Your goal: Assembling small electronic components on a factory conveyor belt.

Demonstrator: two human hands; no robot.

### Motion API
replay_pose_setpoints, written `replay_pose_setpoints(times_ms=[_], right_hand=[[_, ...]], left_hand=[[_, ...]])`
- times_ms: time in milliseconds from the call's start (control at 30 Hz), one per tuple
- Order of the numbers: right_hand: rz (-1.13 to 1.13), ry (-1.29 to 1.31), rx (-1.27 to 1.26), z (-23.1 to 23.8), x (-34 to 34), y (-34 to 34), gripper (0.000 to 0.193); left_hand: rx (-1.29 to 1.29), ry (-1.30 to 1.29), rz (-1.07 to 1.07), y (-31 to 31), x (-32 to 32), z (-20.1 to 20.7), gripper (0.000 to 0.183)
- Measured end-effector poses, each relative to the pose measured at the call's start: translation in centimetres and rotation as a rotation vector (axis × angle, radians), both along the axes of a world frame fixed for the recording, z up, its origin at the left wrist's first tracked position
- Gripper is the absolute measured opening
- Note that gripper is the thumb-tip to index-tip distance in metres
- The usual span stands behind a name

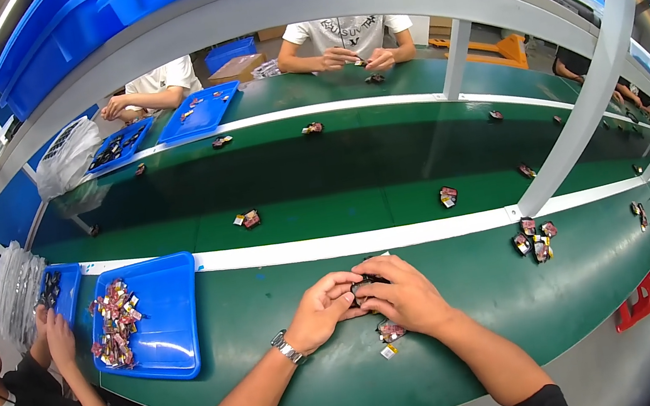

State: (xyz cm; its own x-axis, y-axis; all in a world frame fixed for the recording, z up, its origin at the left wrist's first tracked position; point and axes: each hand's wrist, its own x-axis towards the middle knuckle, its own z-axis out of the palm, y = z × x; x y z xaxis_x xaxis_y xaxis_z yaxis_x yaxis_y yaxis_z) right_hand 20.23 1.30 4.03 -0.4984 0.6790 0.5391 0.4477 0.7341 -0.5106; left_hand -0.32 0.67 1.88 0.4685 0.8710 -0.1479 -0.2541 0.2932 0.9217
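Note:
My left hand (324,311) and my right hand (405,298) meet over the green bench, fingers closed round a small black part (364,287). Most of that part is hidden by the fingers. Just below my right hand lies a small reddish component assembly (392,330), partly covered by the hand. A small white and yellow tag (388,351) rests beside it. To the left stands a blue tray (173,326) with a heap of similar reddish assemblies (115,325) along its left side. Several more assemblies (536,240) sit in a cluster to the right.
Beyond a white rail (347,241), a green conveyor belt (305,181) carries scattered assemblies (250,218). A slanted white post (572,115) rises at right, under an overhead shelf (246,9). Co-workers sit at left, far side and right. A smaller blue tray (67,296) holds black parts.

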Motion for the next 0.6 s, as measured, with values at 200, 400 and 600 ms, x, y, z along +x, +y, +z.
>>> replay_pose_setpoints(times_ms=[200,400,600], right_hand=[[0.043,0.019,-0.026,0.13,0.22,0.26,0.025],[0.020,0.040,-0.035,-0.22,0.42,0.34,0.019],[0.039,0.042,-0.061,0.24,0.49,0.37,0.014]], left_hand=[[0.030,-0.052,-0.051,0.09,-0.21,-0.06,0.035],[0.077,-0.065,-0.085,0.16,-0.15,-0.02,0.042],[0.107,-0.061,-0.072,0.17,-0.08,0.01,0.042]])
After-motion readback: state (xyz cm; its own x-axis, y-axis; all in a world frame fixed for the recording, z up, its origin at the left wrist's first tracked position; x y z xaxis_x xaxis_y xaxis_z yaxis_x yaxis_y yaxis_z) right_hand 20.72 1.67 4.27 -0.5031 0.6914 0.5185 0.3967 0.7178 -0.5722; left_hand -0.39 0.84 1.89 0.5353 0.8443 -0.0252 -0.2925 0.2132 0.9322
